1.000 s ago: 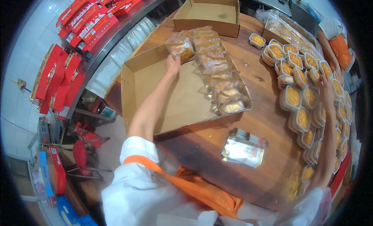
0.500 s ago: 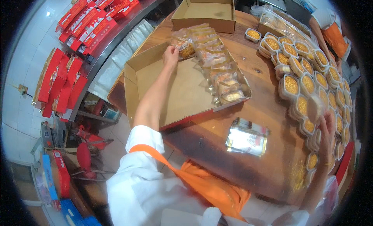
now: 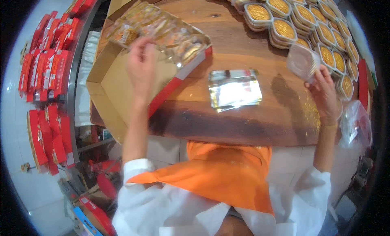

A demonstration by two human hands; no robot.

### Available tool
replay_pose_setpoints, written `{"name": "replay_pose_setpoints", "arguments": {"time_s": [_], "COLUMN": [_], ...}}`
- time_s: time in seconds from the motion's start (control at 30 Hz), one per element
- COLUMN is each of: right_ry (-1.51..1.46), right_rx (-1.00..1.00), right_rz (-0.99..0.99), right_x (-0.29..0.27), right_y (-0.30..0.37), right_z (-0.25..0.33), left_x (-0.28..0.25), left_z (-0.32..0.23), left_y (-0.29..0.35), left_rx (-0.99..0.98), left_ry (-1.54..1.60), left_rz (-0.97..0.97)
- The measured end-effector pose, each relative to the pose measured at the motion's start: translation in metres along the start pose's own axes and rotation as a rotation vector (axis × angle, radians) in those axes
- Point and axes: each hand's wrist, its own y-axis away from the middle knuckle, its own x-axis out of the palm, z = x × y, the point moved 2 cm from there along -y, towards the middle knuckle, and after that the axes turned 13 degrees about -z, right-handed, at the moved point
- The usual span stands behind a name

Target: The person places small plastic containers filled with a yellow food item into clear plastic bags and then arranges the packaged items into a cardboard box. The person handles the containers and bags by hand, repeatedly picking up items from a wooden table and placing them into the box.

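My right hand (image 3: 323, 88) grips a clear plastic tray (image 3: 301, 62) by its edge. The tray is tilted so its pale underside faces up, beside the stacked trays. My left hand (image 3: 142, 61) hovers over the large cardboard box (image 3: 115, 88). Its fingers are smeared by motion, and I see nothing clear in them. Next to it, a cake in a clear wrapper (image 3: 124, 36) lies at the end of a row. More wrapped cakes (image 3: 178, 39) line the box's far side. A pile of shiny gold and silver packets (image 3: 235, 90) lies on the wooden table (image 3: 191, 110) between my hands.
Stacks of golden round-cornered cakes in clear trays (image 3: 284, 29) crowd the far right. Yellow crumbs (image 3: 310, 110) dot the table's right part. A clear plastic bag (image 3: 355, 124) hangs at the right edge. Red boxes (image 3: 50, 73) stand at the left; another cardboard box (image 3: 122, 0) sits behind.
My view has swung right and down. My left hand has let go of the wrapped cake and drawn back. My right hand has brought the tray away from the stacks, toward me.
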Motion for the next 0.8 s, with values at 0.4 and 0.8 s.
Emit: {"name": "replay_pose_setpoints", "arguments": {"time_s": [0.4,0.8], "right_ry": [-0.293,-0.496], "right_rx": [0.205,0.281], "right_rz": [-0.064,-0.073], "right_x": [-0.003,0.023], "right_y": [0.042,0.042], "right_z": [-0.063,-0.08], "left_x": [0.127,0.124], "left_z": [-0.017,-0.007], "left_y": [0.134,0.156], "left_rx": [0.508,0.107], "left_ry": [-0.325,0.181], "left_rz": [0.58,0.388]}}
